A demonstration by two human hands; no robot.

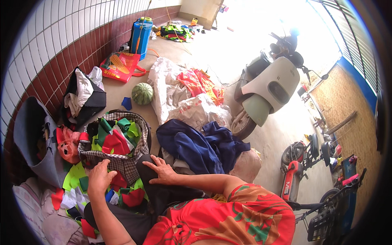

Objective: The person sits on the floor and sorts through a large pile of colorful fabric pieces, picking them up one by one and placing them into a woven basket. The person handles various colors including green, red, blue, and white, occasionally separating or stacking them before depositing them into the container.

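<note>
My left hand (pixel 100 176) is beside the near edge of a black-and-white checked cloth bag (pixel 131 166), thumb and fingers apart, with nothing visible in it. My right hand (pixel 162 170) lies on my dark-trousered knee (pixel 148 167), its fingers spread. The bag stands upright and holds red, green and lime cloth scraps (pixel 115 142). More cloth scraps (pixel 134 197), red, white, blue and lime, lie between and around my legs. A pink-red plastic bag (pixel 68 143) rests against the checked bag's left side.
A grey-blue open container (pixel 34 143) stands at left. Beyond are a watermelon (pixel 142 94), a red bag (pixel 121 66), a blue sprayer tank (pixel 141 38), a white sack (pixel 167 81) and dark blue cloth (pixel 192 143). A pale scooter (pixel 269 85) and a bicycle (pixel 322 212) stand at right.
</note>
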